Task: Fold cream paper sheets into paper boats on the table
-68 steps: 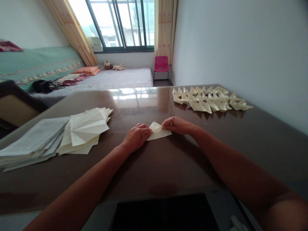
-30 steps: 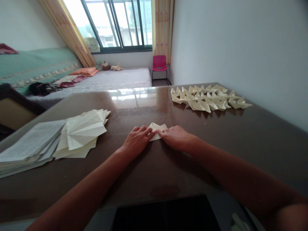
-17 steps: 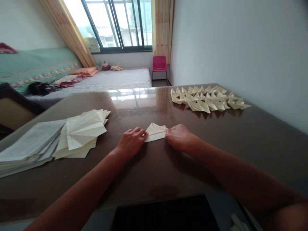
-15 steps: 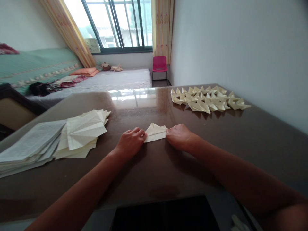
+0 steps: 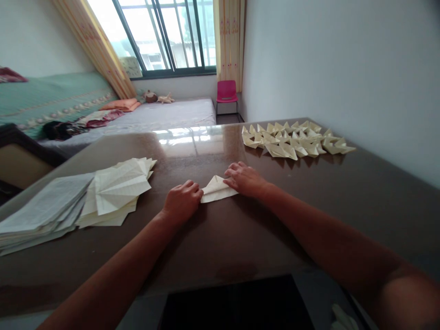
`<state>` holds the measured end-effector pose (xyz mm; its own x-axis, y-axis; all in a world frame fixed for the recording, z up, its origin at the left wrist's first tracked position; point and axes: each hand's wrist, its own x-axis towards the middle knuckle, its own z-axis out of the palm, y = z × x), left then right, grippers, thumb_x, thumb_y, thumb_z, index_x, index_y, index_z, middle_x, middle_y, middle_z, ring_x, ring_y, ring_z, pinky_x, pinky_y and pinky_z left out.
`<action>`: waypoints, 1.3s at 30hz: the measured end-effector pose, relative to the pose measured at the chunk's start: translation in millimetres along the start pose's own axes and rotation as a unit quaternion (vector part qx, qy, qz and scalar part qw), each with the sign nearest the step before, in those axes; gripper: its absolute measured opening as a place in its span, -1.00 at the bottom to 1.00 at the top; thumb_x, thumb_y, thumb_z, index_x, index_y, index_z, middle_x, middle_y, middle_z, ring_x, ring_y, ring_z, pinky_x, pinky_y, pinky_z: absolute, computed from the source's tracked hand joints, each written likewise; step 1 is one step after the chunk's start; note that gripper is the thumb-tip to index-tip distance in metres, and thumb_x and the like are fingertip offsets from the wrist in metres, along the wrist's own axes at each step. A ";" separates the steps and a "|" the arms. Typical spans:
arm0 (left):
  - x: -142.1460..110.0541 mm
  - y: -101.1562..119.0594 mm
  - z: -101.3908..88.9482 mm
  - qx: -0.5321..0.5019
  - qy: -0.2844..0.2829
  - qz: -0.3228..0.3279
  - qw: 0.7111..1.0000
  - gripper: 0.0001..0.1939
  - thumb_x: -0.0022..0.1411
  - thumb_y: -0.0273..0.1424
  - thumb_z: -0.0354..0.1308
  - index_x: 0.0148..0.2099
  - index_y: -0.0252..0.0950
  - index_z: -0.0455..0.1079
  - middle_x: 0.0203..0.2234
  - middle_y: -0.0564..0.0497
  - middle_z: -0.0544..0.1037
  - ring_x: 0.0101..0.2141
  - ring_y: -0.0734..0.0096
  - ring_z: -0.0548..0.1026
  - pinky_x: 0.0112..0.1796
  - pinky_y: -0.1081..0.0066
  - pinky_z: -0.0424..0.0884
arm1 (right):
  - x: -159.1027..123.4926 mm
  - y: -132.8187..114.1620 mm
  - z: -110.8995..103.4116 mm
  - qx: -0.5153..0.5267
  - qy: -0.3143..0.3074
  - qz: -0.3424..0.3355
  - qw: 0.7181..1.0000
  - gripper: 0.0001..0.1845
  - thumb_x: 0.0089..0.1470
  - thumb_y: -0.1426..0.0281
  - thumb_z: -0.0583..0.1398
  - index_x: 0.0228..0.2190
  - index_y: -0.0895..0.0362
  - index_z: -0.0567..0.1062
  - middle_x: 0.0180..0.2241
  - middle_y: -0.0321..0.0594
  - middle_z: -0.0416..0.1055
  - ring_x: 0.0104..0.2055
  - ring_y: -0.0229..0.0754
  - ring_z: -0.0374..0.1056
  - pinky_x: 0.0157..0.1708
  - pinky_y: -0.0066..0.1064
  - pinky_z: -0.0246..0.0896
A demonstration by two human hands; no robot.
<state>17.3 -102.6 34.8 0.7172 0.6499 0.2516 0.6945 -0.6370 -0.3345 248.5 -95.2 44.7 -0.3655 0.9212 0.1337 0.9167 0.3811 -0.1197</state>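
Note:
A folded piece of cream paper (image 5: 219,188) lies on the brown table in front of me, with a pointed peak at its far side and a flat band along its near edge. My left hand (image 5: 184,198) is closed on the paper's left end, its fingertips pinching the corner. Over the right end rests my right hand (image 5: 245,178), palm down. Its thumb touches the paper, and its fingers stretch forward, apart from the thumb. That hand hides part of the paper's right end.
Several folded paper boats (image 5: 292,140) stand in rows at the far right of the table (image 5: 206,247). To the left lie creased cream sheets (image 5: 120,188) beside a stack of printed paper (image 5: 44,204). A pink chair (image 5: 227,93) and a bed (image 5: 185,111) are beyond.
My right hand has loosened from a closed fist at the paper's right end, lifting its fingers and shifting slightly left and away from me. My left hand keeps its pinch, slightly further left.

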 end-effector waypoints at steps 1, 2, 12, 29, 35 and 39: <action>0.3 0.2 0.4 -0.005 0.003 -0.004 1.000 -0.85 0.14 -0.54 0.06 -0.44 -0.29 0.41 -0.46 -0.07 0.46 -0.33 0.24 0.41 -0.47 0.35 0.24 | 3.5 4.3 7.2 0.032 0.006 0.007 0.999 -0.62 0.15 0.11 0.10 -0.14 0.10 0.45 -0.01 -0.07 0.36 0.04 -0.03 0.21 -0.10 -0.25 0.20; 0.6 0.4 0.7 -0.010 0.006 -0.006 1.000 -0.84 0.14 -0.54 0.05 -0.44 -0.28 0.41 -0.46 -0.07 0.46 -0.33 0.24 0.41 -0.48 0.35 0.23 | 6.5 8.1 13.5 0.060 0.008 0.008 0.998 -0.61 0.10 0.09 0.16 -0.16 0.11 0.45 -0.01 -0.09 0.35 0.04 -0.04 0.20 -0.08 -0.25 0.19; 4.7 0.9 3.0 -0.115 0.059 -0.115 0.985 -0.79 0.25 -0.40 -0.03 -0.16 -0.22 0.43 -0.30 -0.04 0.51 -0.23 0.27 0.43 -0.41 0.40 0.31 | 13.1 12.0 16.8 0.326 -0.037 -0.005 0.945 -0.81 0.01 0.39 0.21 -0.29 0.20 0.49 -0.34 -0.26 0.47 -0.32 -0.27 0.34 -0.31 -0.48 0.17; 17.1 -5.5 14.5 -0.649 0.038 -0.223 0.726 -0.68 0.02 -0.20 0.26 -0.29 -0.33 0.33 -0.46 0.06 0.50 -0.49 0.49 0.43 -0.51 0.52 0.34 | 17.7 -5.3 33.5 0.633 0.045 0.072 0.769 -0.46 -0.17 0.28 0.34 -0.15 0.16 0.30 -0.18 -0.13 0.44 -0.20 -0.20 0.40 -0.25 -0.38 0.33; 19.1 -4.9 18.9 -0.659 0.057 -0.252 0.706 -0.53 0.01 -0.16 0.26 -0.09 -0.31 0.28 -0.28 -0.05 0.53 -0.32 0.31 0.51 -0.39 0.39 0.45 | 12.5 -14.3 32.5 0.533 0.020 0.007 0.846 -0.75 -0.05 0.32 0.25 -0.30 0.17 0.40 -0.35 -0.28 0.45 -0.33 -0.24 0.36 -0.34 -0.45 0.25; 17.7 -7.4 19.0 -0.458 0.170 -0.257 0.834 -0.48 0.03 -0.18 0.27 0.00 -0.24 0.25 -0.09 -0.06 0.44 -0.13 0.26 0.44 -0.22 0.31 0.47 | 8.0 -11.7 20.4 0.252 0.160 -0.010 0.954 -0.90 0.08 0.40 0.13 -0.34 0.14 0.42 -0.32 -0.25 0.41 -0.28 -0.23 0.29 -0.27 -0.43 0.13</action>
<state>23.8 -78.5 24.4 0.1792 0.8785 0.4428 0.5560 -0.4618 0.6911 231.6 -90.8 27.1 -0.2402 0.8732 0.4239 0.6865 0.4616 -0.5619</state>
